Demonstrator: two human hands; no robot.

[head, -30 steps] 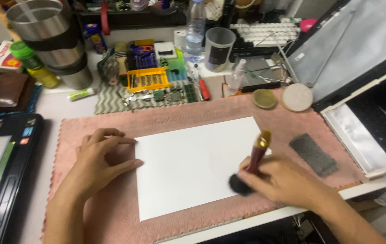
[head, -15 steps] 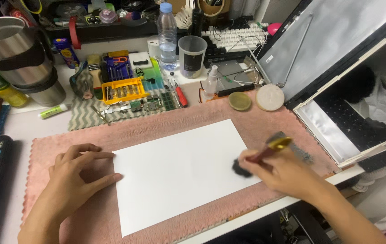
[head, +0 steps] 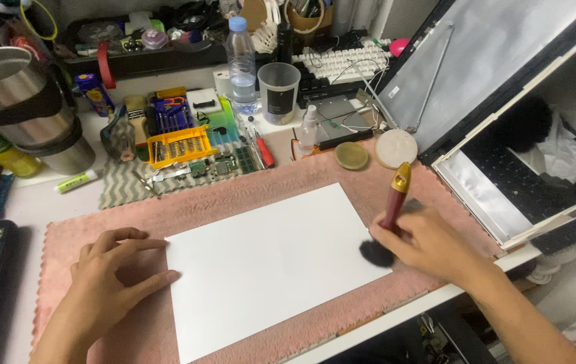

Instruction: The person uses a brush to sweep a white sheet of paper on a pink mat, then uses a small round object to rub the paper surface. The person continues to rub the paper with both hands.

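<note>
The left hand (head: 109,283) lies flat, fingers spread, on the pink mat (head: 234,202), fingertips touching the left edge of the white sheet (head: 267,263). At the sheet's right edge, the right hand (head: 429,246) grips a brush (head: 387,219), bristles down.

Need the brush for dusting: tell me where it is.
Head view, right side: the brush is in the right hand, bristles at the white sheet's right edge.

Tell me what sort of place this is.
Probably a home electronics repair bench: a dismantled laptop lies open at the right, a yellow tray of screwdriver bits sits beside loose circuit boards, and the right hand brushes a white sheet on a pink mat.
</note>
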